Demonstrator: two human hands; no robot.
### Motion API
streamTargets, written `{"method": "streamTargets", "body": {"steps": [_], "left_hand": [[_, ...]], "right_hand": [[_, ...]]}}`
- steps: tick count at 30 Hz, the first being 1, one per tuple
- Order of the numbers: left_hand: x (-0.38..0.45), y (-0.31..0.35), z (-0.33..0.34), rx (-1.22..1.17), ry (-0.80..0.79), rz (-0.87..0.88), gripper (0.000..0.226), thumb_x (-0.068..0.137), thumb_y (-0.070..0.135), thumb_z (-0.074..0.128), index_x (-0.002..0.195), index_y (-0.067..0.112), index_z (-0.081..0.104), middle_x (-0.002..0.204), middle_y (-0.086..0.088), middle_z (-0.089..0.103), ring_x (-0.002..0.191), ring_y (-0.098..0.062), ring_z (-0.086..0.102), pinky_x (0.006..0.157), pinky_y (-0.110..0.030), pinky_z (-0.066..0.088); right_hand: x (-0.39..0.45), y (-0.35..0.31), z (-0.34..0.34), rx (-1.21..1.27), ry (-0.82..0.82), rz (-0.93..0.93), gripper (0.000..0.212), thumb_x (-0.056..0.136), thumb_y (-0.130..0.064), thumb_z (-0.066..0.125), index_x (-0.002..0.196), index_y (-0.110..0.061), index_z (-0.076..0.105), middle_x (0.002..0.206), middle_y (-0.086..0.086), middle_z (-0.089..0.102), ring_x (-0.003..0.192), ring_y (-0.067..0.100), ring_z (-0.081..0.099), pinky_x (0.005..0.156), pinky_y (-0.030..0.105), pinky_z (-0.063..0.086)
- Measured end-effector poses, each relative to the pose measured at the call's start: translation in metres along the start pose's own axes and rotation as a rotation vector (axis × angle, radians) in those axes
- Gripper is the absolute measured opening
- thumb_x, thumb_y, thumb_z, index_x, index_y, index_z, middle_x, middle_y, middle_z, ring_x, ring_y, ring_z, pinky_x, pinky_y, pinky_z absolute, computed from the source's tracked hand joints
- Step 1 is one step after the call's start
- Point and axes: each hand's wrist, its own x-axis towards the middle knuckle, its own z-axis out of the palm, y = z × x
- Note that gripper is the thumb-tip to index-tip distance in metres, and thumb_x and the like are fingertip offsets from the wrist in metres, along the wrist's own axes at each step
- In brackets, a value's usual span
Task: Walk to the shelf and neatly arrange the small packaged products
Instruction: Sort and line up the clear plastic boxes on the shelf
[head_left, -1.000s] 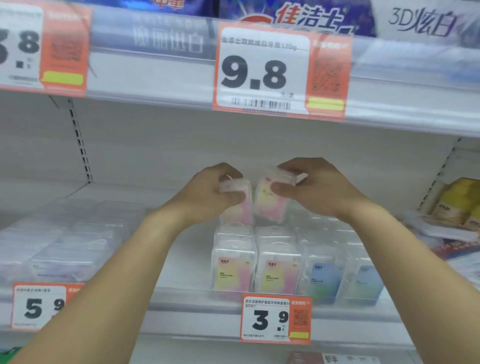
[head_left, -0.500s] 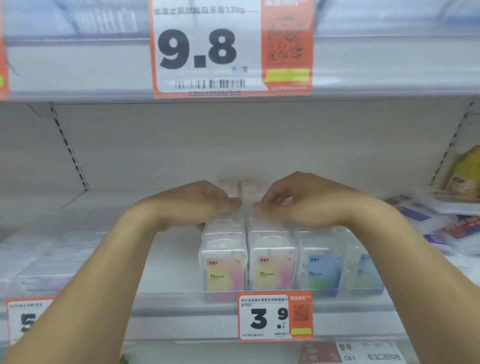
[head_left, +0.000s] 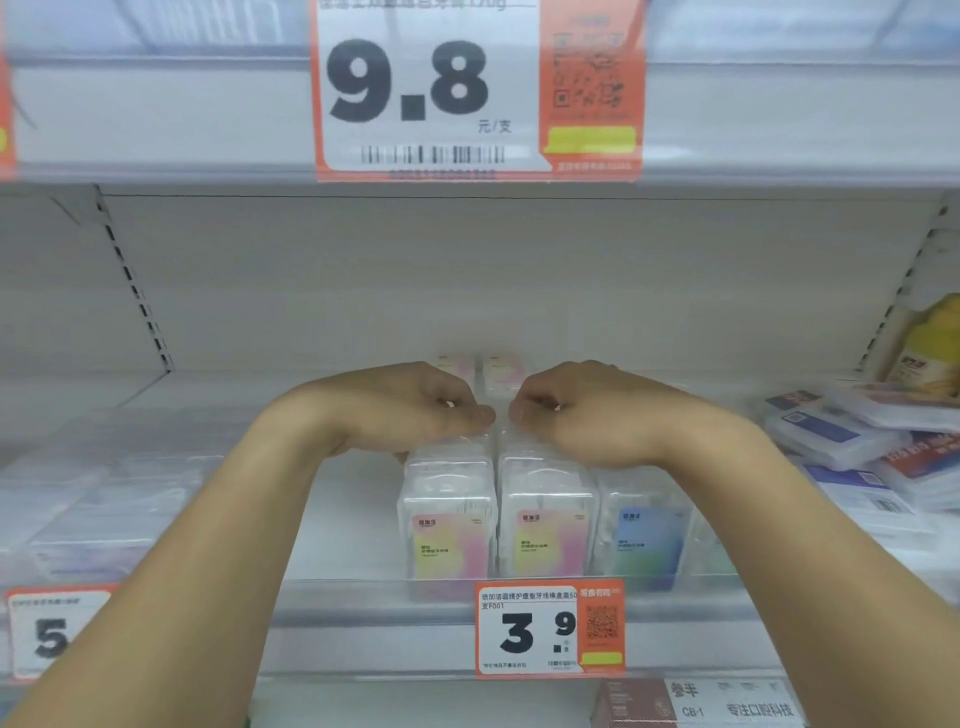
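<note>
Small clear plastic boxes with pink-yellow labels (head_left: 449, 540) stand in two rows on the middle shelf (head_left: 363, 597), and a row with blue labels (head_left: 644, 540) stands to their right. My left hand (head_left: 415, 410) curls over the top of the left pink row, its thumb down the row's left side. My right hand (head_left: 576, 410) curls over the top of the second pink row (head_left: 545, 540). Their fingertips almost meet. Behind the hands, two more pink boxes (head_left: 480, 371) stand upright near the back wall, partly hidden.
A 3.9 price tag (head_left: 550, 629) sits on the shelf rail below the boxes. Blurry clear packs (head_left: 93, 514) fill the left side. Flat packs (head_left: 852, 441) lie piled on the right, with a yellow package (head_left: 930, 358) behind. The upper shelf edge carries a 9.8 tag (head_left: 431, 88).
One second ago each hand held a pink box raised above the rows. The boxes went down behind the rows, and both hands now lie curled over the row tops. The camera came closer.
</note>
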Motion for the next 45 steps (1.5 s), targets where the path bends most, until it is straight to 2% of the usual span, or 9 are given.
{"method": "streamTargets", "body": {"steps": [6,11,15,18,23,27,32,39,45], "left_hand": [[0.005,-0.008,-0.003,-0.149,0.198,-0.006,0.049,0.09,0.065,0.042,0.104,0.028,0.07,0.101,0.013,0.07,0.095,-0.008,0.066,0.091,-0.029,0.051],[0.039,-0.02,-0.011,0.057,0.57,-0.081,0.038,0.092,0.04,0.054,0.099,0.006,0.07,0.104,-0.009,0.069,0.098,-0.025,0.063,0.085,-0.028,0.05],[0.078,-0.031,-0.01,0.214,0.53,-0.114,0.029,0.087,0.027,0.062,0.107,0.007,0.066,0.113,-0.011,0.066,0.106,-0.027,0.06,0.084,-0.026,0.046],[0.099,-0.047,-0.012,0.241,0.49,-0.156,0.045,0.084,0.037,0.067,0.12,0.012,0.056,0.119,-0.008,0.062,0.11,-0.025,0.057,0.09,-0.029,0.046],[0.124,-0.055,-0.011,0.158,0.425,-0.219,0.088,0.077,0.06,0.068,0.14,0.009,0.034,0.137,-0.009,0.051,0.122,-0.027,0.052,0.094,-0.032,0.045],[0.133,-0.058,-0.002,0.17,0.417,-0.185,0.084,0.075,0.063,0.068,0.137,0.011,0.045,0.137,-0.005,0.052,0.122,-0.024,0.052,0.093,-0.029,0.043],[0.121,-0.042,-0.007,0.078,0.445,-0.245,0.079,0.068,0.034,0.082,0.132,0.002,0.051,0.13,-0.011,0.057,0.116,-0.026,0.058,0.094,-0.034,0.052],[0.084,-0.037,-0.015,-0.633,0.479,-0.147,0.07,0.06,-0.005,0.082,0.122,0.007,0.051,0.112,-0.009,0.061,0.092,-0.027,0.067,0.073,-0.044,0.061],[0.048,-0.04,-0.013,-0.613,0.407,-0.059,0.053,0.068,0.013,0.086,0.113,0.01,0.058,0.111,-0.008,0.067,0.097,-0.021,0.067,0.086,-0.039,0.058]], "right_hand": [[0.015,0.0,-0.028,0.097,0.399,-0.032,0.035,0.102,-0.038,0.041,0.1,-0.013,0.067,0.099,0.001,0.066,0.095,0.022,0.059,0.081,0.033,0.046],[0.112,0.016,-0.045,0.041,0.023,0.135,0.03,0.092,-0.031,0.063,0.111,-0.007,0.068,0.111,0.008,0.068,0.094,0.022,0.067,0.074,0.033,0.057],[0.16,0.025,-0.01,-0.099,-0.042,0.144,0.045,0.086,-0.041,0.069,0.119,-0.012,0.061,0.123,0.007,0.058,0.097,0.031,0.065,0.067,0.037,0.062],[0.176,0.028,0.005,-0.084,-0.11,0.206,0.066,0.071,-0.054,0.078,0.118,-0.012,0.057,0.12,0.009,0.057,0.09,0.033,0.07,0.069,0.046,0.063],[0.179,0.031,0.001,-0.031,-0.118,0.316,0.094,0.061,-0.027,0.087,0.137,-0.011,0.035,0.132,0.011,0.047,0.106,0.032,0.06,0.077,0.045,0.062],[0.168,0.039,-0.007,0.034,-0.044,0.316,0.115,0.065,-0.012,0.081,0.152,-0.005,0.006,0.134,0.016,0.045,0.111,0.034,0.057,0.073,0.034,0.056],[0.145,0.047,-0.011,0.308,0.138,0.232,0.111,0.044,-0.004,0.084,0.14,-0.02,0.031,0.124,0.009,0.047,0.1,0.032,0.061,0.059,0.036,0.057],[0.101,0.034,-0.023,0.427,0.386,0.053,0.074,0.044,-0.052,0.094,0.092,-0.004,0.065,0.092,0.006,0.067,0.083,0.021,0.069,0.056,0.031,0.06],[0.07,0.03,-0.028,0.431,0.162,-0.03,0.048,0.07,-0.046,0.084,0.097,-0.01,0.068,0.099,0.007,0.065,0.088,0.022,0.065,0.081,0.044,0.058]]}}
